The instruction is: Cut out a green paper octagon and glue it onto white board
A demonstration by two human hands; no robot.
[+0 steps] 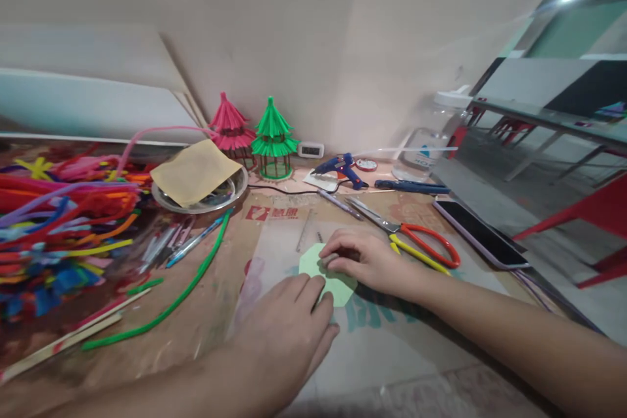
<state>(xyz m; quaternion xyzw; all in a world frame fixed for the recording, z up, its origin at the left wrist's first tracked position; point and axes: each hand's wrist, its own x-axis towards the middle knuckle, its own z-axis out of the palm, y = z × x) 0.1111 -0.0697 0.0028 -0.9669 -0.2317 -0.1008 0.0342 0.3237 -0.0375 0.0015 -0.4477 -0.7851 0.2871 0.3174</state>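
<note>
Beyond the green paper (312,262), red Chinese characters (284,213) mark brown cardboard (249,240).

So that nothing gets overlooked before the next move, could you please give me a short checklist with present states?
1. Left hand at the pale green paper: ok.
2. Right hand at the pale green paper: ok.
3. Right hand's grip firm on something: cannot tell.
4. Scissors out of both hands: ok.
5. Glue gun set down: ok.
6. Glue gun heated: cannot tell.
</note>
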